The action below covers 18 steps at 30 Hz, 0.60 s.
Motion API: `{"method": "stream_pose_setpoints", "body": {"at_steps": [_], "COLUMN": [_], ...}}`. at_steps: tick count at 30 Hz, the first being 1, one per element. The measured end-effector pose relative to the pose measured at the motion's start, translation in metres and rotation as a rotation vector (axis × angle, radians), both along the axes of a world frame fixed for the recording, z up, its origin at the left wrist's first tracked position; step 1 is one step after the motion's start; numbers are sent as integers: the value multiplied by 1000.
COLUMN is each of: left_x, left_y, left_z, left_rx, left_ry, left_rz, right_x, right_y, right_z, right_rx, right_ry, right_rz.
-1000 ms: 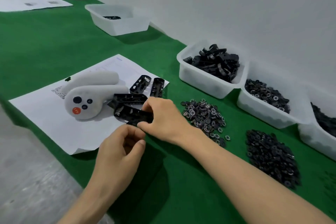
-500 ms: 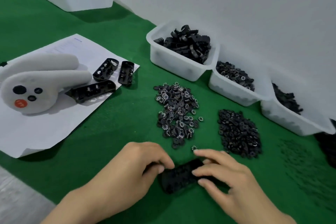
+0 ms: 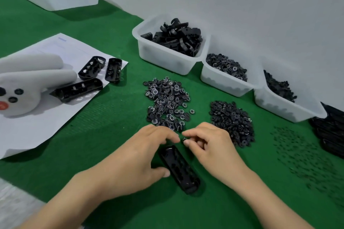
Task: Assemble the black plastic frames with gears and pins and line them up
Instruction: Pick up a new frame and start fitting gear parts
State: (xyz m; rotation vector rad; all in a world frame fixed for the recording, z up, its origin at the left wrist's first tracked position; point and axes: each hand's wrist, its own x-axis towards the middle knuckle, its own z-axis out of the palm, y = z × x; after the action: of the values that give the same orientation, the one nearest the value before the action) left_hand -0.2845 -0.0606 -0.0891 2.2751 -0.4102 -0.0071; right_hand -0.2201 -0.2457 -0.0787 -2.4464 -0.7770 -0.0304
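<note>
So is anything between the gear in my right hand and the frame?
Nothing visible does. The right hand pinches the gear just beyond the far end of the frame. The left hand holds the frame at its left side and that end, pockets uncovered.

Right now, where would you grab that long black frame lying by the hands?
I'd pinch the frame across its long sides near the middle, from above. It lies flat on the green mat, narrow, open side up; the left hand holds its far end, the right hand pinches a gear.
</note>
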Motion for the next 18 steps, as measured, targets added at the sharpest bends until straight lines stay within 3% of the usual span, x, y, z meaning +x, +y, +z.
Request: {"method": "stream_pose_setpoints", "body": {"at_steps": [14, 18], "left_x": [-17, -17], "left_y": [9, 8], "left_z": [-10, -11], "left_rx": [9, 12], "left_ry": [16, 2], "left_rz": [118, 125], "right_x": [-13, -23], "right_y": [-14, -6], "right_z": [-1, 9], "right_rx": [-3, 94], "right_ry": [42, 30], "right_rz": [-1, 135]}}
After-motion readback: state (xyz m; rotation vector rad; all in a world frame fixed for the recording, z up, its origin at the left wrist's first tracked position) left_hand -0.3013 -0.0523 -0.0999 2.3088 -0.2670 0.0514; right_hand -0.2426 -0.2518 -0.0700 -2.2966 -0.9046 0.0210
